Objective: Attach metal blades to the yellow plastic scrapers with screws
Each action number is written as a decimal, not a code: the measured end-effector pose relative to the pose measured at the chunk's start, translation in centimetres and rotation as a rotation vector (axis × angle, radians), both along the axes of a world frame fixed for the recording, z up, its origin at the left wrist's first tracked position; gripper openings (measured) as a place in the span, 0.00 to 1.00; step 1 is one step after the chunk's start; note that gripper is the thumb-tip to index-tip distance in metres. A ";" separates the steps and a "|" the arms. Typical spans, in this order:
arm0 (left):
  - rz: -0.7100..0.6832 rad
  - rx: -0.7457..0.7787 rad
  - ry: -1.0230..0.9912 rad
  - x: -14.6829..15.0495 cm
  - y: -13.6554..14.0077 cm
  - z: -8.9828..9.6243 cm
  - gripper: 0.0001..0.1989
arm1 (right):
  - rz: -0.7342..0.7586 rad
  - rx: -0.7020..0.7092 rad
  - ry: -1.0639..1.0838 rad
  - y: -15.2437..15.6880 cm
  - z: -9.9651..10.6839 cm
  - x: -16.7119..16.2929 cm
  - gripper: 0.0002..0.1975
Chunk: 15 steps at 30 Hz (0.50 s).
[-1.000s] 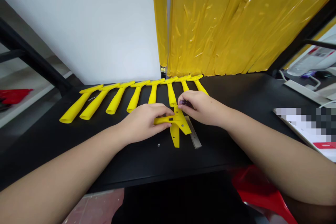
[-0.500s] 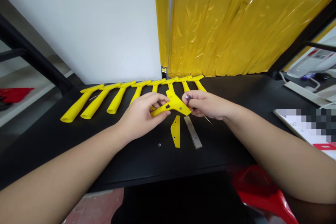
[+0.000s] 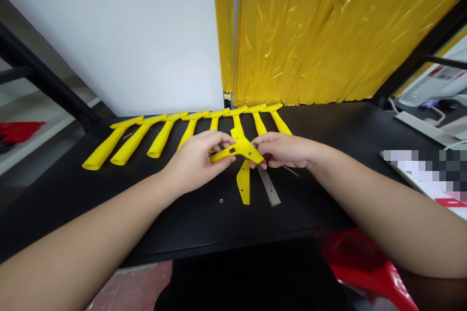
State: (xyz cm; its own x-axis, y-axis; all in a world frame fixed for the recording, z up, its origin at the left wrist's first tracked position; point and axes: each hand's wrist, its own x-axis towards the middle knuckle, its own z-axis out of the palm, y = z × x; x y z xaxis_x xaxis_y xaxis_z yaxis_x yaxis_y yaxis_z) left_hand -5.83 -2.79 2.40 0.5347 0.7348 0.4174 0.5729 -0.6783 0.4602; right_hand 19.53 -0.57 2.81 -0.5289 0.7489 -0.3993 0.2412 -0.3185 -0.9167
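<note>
My left hand [image 3: 199, 159] is closed around the handle of a yellow plastic scraper body [image 3: 245, 146], its flared head pointing right. A small round metal fastener sits in that head. Against the head's right edge, my right hand [image 3: 279, 148] is closed on a tool with a thin metal shaft [image 3: 291, 170]; the shaft sticks out below the fingers and the rest is mostly hidden. Under the hands lie a yellow plate with holes [image 3: 243, 185] and a flat metal blade [image 3: 270, 187], whose upper end is partly covered. A small nut [image 3: 221, 200] rests to their left.
Several yellow scraper handles [image 3: 133, 143] lie in a row along the back of the black table [image 3: 175, 223]. Behind them stand a white panel [image 3: 153, 34] and yellow plastic sheeting [image 3: 310, 34]. A red object [image 3: 368, 262] is below the table's front edge at right.
My right hand has moved slightly down and left, its fingers now behind the scraper head's edge. The dark piece that showed at its fingertips is now mostly hidden. My left hand keeps its hold.
</note>
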 end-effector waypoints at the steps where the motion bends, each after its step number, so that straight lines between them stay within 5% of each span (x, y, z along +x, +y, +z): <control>1: 0.000 -0.004 0.001 0.0 0.0 0.0 0.12 | 0.020 0.009 -0.017 -0.1 0.0 0.0 0.07; 15: -0.027 -0.029 0.030 -0.2 0.0 -0.1 0.12 | 0.078 -0.031 -0.115 -0.1 0.3 0.2 0.07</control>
State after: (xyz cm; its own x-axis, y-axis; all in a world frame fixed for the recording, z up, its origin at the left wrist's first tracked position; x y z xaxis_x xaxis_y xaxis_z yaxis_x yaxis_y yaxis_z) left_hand -5.98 -2.78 2.32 0.5662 0.7318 0.3794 0.5684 -0.6800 0.4632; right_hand 19.71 -0.72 3.16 -0.5343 0.6935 -0.4833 0.3694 -0.3227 -0.8714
